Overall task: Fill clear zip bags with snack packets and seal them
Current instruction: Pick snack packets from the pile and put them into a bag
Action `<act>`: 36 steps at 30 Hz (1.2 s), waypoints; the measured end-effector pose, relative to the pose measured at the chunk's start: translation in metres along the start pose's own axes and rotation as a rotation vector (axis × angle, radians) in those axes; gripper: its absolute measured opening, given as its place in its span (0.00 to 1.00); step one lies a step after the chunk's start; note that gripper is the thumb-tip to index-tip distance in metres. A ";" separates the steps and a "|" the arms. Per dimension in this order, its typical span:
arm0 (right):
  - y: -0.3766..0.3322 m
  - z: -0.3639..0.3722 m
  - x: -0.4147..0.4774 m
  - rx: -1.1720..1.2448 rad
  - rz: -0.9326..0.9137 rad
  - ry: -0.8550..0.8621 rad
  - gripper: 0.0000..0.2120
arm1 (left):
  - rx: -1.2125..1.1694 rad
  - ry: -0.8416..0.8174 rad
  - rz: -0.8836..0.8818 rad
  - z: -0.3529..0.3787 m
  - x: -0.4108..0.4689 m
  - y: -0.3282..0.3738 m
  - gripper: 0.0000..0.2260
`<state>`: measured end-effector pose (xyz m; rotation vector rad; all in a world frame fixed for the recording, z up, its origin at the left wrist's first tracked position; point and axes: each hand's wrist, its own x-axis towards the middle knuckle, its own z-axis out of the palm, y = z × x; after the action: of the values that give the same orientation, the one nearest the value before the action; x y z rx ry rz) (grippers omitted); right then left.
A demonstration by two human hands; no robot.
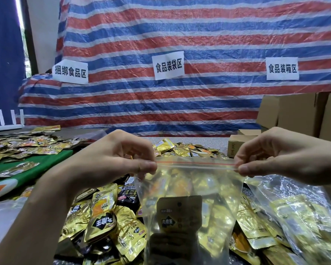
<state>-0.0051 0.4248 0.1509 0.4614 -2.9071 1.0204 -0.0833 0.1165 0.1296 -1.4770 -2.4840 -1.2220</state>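
Pinching the upper left corner of a clear plastic zip bag (189,190), the person's left hand (111,159) presses thumb and forefinger together on the red-lined zip strip (195,163), with its other fingers curled in above. The right hand (275,159) grips the opposite end of that strip in the same way, thumb against forefinger, so the top edge is stretched taut between the two hands. Whether the strip is closed along its whole length cannot be told.

The bag hangs upright from the hands, in front of the person and above a heap of gold foil snack packets (107,217) spread over the table. A dark snack packet (178,213) shows through its front, with gold ones around it.

Just to the right lies a second clear bag (298,217), filled with gold packets. A green cloth (36,169) lies to the left. Behind hangs a red, white and blue striped tarpaulin (180,35) bearing white paper signs (168,65), with brown cardboard boxes (294,111) to the right.
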 end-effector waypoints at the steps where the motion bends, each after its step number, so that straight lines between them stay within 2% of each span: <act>1: -0.001 0.001 0.000 -0.036 0.003 0.007 0.05 | -0.002 0.000 -0.004 0.001 0.000 0.001 0.05; 3: -0.002 0.003 0.002 -0.105 -0.003 0.024 0.04 | 0.017 0.009 -0.013 0.002 0.001 0.003 0.06; 6: -0.005 0.003 0.002 -0.175 -0.006 0.059 0.08 | 0.103 0.042 -0.005 0.004 0.001 0.005 0.07; 9: -0.007 0.003 0.001 -0.202 0.018 0.064 0.05 | 0.180 0.050 -0.004 0.003 -0.001 0.009 0.07; 13: -0.010 0.006 -0.002 -0.175 0.065 0.055 0.03 | 0.066 0.019 -0.027 -0.005 -0.006 0.010 0.05; 16: -0.014 0.009 -0.002 -0.182 0.074 0.020 0.03 | 0.096 0.056 -0.025 -0.006 -0.007 0.010 0.07; 17: -0.016 0.011 -0.003 -0.189 0.075 0.016 0.04 | 0.118 0.081 -0.021 -0.004 -0.007 0.010 0.07; 19: -0.021 0.013 -0.004 -0.212 0.067 0.008 0.15 | 0.141 0.109 -0.003 -0.002 -0.005 0.011 0.08; 21: -0.028 0.016 -0.004 -0.227 -0.003 0.047 0.21 | 0.157 0.109 0.020 0.001 -0.003 0.012 0.08; 25: -0.043 0.035 0.005 -0.231 -0.199 0.235 0.17 | 0.144 0.109 0.061 0.005 0.000 0.014 0.07; 28: -0.054 0.054 0.012 -0.291 -0.279 0.272 0.16 | 0.114 0.109 0.073 0.007 0.000 0.015 0.08; 32: -0.059 0.069 0.017 -0.319 -0.305 0.271 0.10 | 0.113 0.120 0.083 0.008 0.000 0.016 0.08; 36: -0.063 0.077 0.019 -0.372 -0.298 0.311 0.14 | 0.094 0.129 0.081 0.008 0.001 0.016 0.08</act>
<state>0.0006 0.3253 0.1313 0.6232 -2.5626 0.4514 -0.0690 0.1260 0.1347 -1.4140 -2.3413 -1.1327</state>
